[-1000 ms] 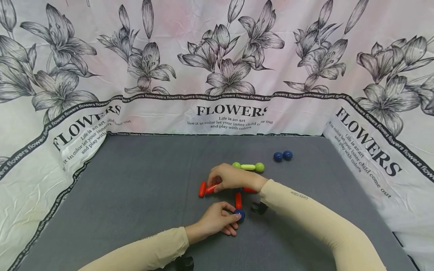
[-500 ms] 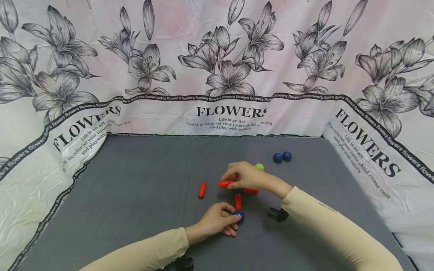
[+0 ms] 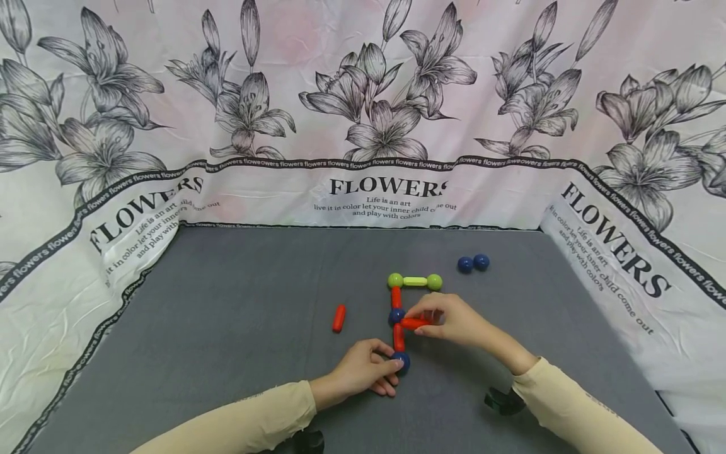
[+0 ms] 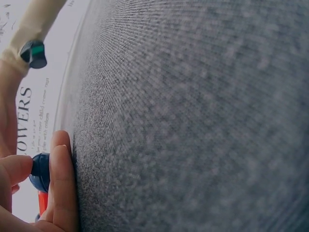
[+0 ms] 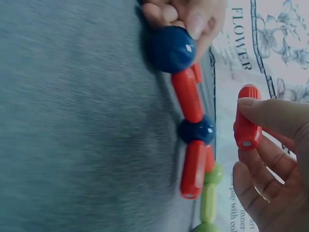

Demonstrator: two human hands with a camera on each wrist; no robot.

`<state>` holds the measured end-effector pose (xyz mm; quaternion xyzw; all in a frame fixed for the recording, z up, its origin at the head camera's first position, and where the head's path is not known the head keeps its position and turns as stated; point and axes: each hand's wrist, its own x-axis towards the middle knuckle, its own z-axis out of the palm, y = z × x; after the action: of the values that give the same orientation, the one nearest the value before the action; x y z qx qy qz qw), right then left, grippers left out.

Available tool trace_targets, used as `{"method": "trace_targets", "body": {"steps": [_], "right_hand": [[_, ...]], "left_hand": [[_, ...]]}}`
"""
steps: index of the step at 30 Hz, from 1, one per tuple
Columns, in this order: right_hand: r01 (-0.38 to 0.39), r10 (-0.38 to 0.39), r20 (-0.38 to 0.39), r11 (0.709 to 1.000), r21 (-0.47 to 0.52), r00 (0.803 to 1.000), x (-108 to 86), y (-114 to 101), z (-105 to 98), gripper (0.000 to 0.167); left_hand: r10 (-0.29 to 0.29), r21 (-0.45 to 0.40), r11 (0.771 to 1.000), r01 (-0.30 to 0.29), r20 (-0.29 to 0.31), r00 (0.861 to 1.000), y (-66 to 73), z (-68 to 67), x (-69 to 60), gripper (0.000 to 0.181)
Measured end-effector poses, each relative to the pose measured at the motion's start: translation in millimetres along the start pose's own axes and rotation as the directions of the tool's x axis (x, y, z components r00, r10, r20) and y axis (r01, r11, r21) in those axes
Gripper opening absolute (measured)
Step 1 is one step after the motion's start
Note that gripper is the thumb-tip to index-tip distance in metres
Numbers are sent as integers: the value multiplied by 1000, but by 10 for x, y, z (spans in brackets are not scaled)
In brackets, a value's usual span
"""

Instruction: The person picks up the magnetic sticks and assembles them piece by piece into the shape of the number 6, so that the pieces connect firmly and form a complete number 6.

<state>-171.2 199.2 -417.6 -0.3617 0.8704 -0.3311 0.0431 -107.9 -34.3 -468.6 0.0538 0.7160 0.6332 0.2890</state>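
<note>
My left hand [image 3: 363, 369] pinches the near blue ball [image 3: 401, 362] between thumb and fingers. From that ball a red stick [image 3: 399, 338] runs to a middle blue ball [image 3: 397, 316], and another red stick [image 3: 396, 297] continues to a green ball [image 3: 395, 280]. In the right wrist view, my right hand [image 5: 275, 159] holds a red stick [image 5: 247, 118] between thumb and fingers, raised apart from a second red stick [image 5: 193, 169] joined to the middle ball's side. In the head view the right hand [image 3: 456, 320] partly covers that area.
A light green stick [image 3: 415, 282] joins the green ball to another green ball [image 3: 434, 282]. One loose red stick [image 3: 338, 318] lies left of the structure. Two blue balls [image 3: 465, 265] [image 3: 481, 262] sit side by side at the back right. Floral cloth [image 3: 255, 189] stands behind.
My right hand has carried a red stick from beside the loose one on the left, across to the right side of the middle blue ball. The left hand has stayed on the near ball.
</note>
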Motion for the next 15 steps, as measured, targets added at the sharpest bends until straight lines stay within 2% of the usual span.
{"method": "trace_targets", "body": {"steps": [7, 15], "right_hand": [[-33, 33, -11, 999, 41, 999, -221, 58, 97, 27], [-28, 25, 31, 995, 97, 999, -364, 85, 233, 24]], "left_hand": [[-12, 7, 1000, 13, -5, 1000, 12, -8, -2, 32], [-22, 2, 1000, 22, -2, 1000, 10, -3, 0, 31]]}}
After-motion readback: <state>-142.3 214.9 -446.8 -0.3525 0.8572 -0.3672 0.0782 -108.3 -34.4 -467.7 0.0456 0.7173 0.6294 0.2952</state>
